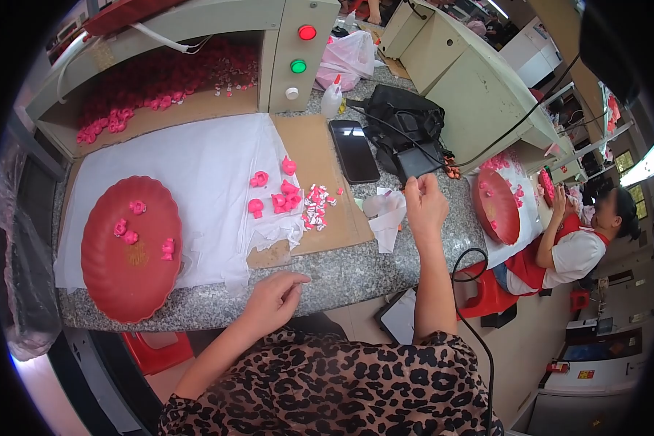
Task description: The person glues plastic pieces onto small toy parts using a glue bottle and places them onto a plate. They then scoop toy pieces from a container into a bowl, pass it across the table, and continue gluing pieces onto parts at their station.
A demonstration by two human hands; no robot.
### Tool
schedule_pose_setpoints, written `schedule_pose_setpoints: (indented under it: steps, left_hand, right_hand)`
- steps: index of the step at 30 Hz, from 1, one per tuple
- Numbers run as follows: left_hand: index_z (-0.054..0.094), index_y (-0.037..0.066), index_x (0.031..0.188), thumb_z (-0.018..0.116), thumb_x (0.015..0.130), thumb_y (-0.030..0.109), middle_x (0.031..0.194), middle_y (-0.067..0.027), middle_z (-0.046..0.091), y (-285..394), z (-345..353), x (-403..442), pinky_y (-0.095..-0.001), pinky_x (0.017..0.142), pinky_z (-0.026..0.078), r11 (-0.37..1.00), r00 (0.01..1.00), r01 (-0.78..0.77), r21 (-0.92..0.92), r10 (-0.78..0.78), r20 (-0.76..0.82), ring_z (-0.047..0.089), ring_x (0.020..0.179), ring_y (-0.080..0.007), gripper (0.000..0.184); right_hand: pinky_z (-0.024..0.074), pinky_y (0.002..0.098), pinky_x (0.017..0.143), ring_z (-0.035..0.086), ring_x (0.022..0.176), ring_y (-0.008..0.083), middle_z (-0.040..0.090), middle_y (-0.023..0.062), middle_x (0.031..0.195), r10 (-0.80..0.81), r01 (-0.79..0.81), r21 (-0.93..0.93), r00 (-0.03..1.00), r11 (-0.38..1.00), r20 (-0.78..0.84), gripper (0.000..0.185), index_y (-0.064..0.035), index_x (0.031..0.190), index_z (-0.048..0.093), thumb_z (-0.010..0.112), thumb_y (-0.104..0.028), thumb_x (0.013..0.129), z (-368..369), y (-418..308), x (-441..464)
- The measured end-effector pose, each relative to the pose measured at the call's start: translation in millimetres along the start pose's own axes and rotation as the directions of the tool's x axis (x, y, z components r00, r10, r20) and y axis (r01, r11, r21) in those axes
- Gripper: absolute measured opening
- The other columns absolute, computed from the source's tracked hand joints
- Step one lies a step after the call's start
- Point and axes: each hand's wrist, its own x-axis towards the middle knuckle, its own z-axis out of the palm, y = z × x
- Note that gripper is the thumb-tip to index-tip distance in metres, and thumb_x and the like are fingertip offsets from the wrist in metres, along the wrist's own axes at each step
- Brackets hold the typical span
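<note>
My left hand hovers over the counter's front edge, its fingers loosely bent and apart, nothing visible in it. My right hand is raised with the fingers curled together just below a black box-shaped device. Whether it touches the device, or what it may pinch, is hidden. Several pink figure-shaped pieces lie on the white paper. Beside them is a small pile of pink and white bits on cardboard. A red scalloped bowl at left holds several more pink pieces.
A machine with red and green buttons stands behind, many pink pieces in its opening. A phone, a black bag, a glue bottle and crumpled tissue lie around. A black cable hangs at right. A co-worker sits beyond.
</note>
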Motion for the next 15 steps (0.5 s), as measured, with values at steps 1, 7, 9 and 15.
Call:
schedule_pose_setpoints:
  steps: [1, 7, 9, 15]
  left_hand:
    - [0.054, 0.002, 0.09, 0.048, 0.075, 0.001, 0.071, -0.009, 0.052, 0.3, -0.1, 0.0, -0.0277, 0.051, 0.039, 1.0, 1.0, 0.005, -0.001, -0.005, 0.002, 0.048, 0.054, -0.0189, 0.016]
    - [0.054, 0.002, 0.09, 0.048, 0.075, 0.001, 0.072, -0.0094, 0.053, 1.3, -1.1, 0.4, -0.0283, 0.051, 0.04, 1.0, 1.0, -0.006, 0.013, 0.006, -0.002, 0.049, 0.055, -0.02, 0.017]
    - [0.054, 0.003, 0.09, 0.048, 0.075, 0.001, 0.073, -0.0096, 0.053, 0.9, -0.7, 0.6, -0.0285, 0.051, 0.04, 1.0, 1.0, -0.005, 0.006, 0.005, -0.006, 0.049, 0.055, -0.0202, 0.017]
    - [0.054, 0.003, 0.09, 0.048, 0.075, 0.001, 0.074, -0.0101, 0.053, 0.1, -1.8, 0.6, -0.0287, 0.051, 0.04, 1.0, 1.0, 0.015, -0.006, -0.015, 0.007, 0.05, 0.055, -0.0207, 0.017]
  right_hand:
    - [0.0364, 0.0427, 0.047, 0.052, 0.051, 0.034, 0.052, 0.0126, 0.052, -0.028, 0.028, -0.033, 1.0, 0.999, -0.012, 0.027, -0.0085, 0.068, 0.046, 0.05, -0.033, 0.077, -0.4, -0.6, 0.1]
    - [0.036, 0.0425, 0.045, 0.052, 0.047, 0.0332, 0.051, 0.0114, 0.05, -0.113, 0.107, -0.118, 0.993, 0.987, -0.045, 0.024, -0.0093, 0.069, 0.044, 0.05, -0.031, 0.077, -1.9, -5.6, 0.5]
    - [0.0361, 0.0426, 0.044, 0.052, 0.047, 0.0331, 0.051, 0.0114, 0.05, -0.116, 0.111, -0.114, 0.992, 0.987, -0.04, 0.024, -0.0093, 0.069, 0.044, 0.05, -0.031, 0.077, -1.2, -5.3, -0.1]
    - [0.0362, 0.0413, 0.044, 0.052, 0.046, 0.0312, 0.051, 0.009, 0.051, -0.145, 0.138, -0.126, 0.988, 0.982, -0.055, 0.023, -0.0092, 0.07, 0.045, 0.051, -0.03, 0.077, -0.4, -3.3, 0.7]
